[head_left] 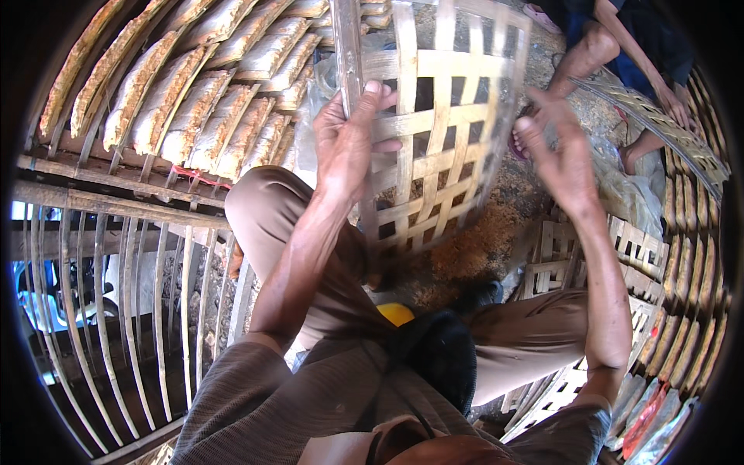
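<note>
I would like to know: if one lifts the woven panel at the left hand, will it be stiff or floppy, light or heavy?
The woven panel is probably light for its size, since open gaps show between its strips. It may be fairly stiff, as it shows no obvious sag beside the left hand. Its flat strips might flex under a push.

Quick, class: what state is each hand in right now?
Left hand: closed, holding the woven panel by its left edge.
Right hand: open, blurred, near the right edge, holding nothing visible.
</note>
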A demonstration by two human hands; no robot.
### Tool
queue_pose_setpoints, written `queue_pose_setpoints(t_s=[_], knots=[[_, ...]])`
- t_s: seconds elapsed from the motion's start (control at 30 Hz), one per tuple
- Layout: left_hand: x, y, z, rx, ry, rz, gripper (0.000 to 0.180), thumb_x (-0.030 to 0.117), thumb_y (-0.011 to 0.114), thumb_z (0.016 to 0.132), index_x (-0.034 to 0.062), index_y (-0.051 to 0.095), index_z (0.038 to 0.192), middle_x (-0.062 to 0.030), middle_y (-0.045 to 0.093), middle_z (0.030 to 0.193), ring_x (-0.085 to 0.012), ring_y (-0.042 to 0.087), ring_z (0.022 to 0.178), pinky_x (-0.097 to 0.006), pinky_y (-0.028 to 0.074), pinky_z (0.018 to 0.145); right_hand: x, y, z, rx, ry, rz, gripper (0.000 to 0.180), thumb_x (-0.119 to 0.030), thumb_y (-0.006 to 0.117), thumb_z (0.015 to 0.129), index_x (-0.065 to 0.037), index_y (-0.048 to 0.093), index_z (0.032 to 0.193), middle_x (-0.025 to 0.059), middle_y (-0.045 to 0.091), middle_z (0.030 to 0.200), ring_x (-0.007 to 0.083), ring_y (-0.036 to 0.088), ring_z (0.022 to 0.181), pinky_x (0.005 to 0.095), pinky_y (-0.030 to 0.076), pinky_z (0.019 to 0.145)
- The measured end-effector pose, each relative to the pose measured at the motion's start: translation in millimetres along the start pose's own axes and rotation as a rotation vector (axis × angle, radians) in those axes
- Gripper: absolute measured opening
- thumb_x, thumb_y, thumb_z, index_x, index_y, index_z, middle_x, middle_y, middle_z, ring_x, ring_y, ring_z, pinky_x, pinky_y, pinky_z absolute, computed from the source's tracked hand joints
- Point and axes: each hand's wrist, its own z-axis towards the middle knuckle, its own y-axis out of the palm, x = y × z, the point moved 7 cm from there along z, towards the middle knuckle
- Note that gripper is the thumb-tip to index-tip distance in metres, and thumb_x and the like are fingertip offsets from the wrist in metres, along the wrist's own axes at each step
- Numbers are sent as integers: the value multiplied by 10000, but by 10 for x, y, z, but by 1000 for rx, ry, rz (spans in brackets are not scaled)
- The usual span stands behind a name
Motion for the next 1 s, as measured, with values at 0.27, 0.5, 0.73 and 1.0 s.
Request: queue_pose_setpoints(t_s=[0.27, 0.5, 0.73, 1.0], knots=[[100, 81, 14, -115, -138, -104, 396, 430, 683, 1004, 60, 639, 1139, -122, 770, 993, -105, 673, 699, -253, 485, 450, 804, -248, -15, 136, 402, 661, 597, -493, 614, 1030, 16, 617, 1341, 105, 688, 1148, 165, 673, 979, 292, 583, 772], [212, -114, 35, 139, 2, 34, 518, 581, 741, 914, 78, 625, 887, -40, 651, 671, -113, 631, 537, -253, 490, 376, 507, -329, -117, 181, 359, 682, 503, -508, 497, 1082, -47, 700, 1086, 66, 683, 939, 140, 654, 586, 255, 508, 455], [259, -213, 12, 199, -25, 133, 547, 632, 605, 987, 99, 602, 864, -44, 632, 647, -90, 577, 564, -248, 491, 513, 292, -477, -70, 172, 207, 784, 517, -455, 470, 1106, 21, 672, 1081, 95, 693, 779, 161, 678, 615, 308, 585, 550], [294, -107, 3, 80, 136, 142, 271, 389, 674, 1027, 119, 692, 1008, 45, 583, 720, -25, 443, 605, -213, 322, 563, 410, -451, -75, 261, 281, 724, 583, -525, 463, 1090, 22, 658, 1042, 103, 686, 745, 166, 678, 613, 304, 581, 553]])
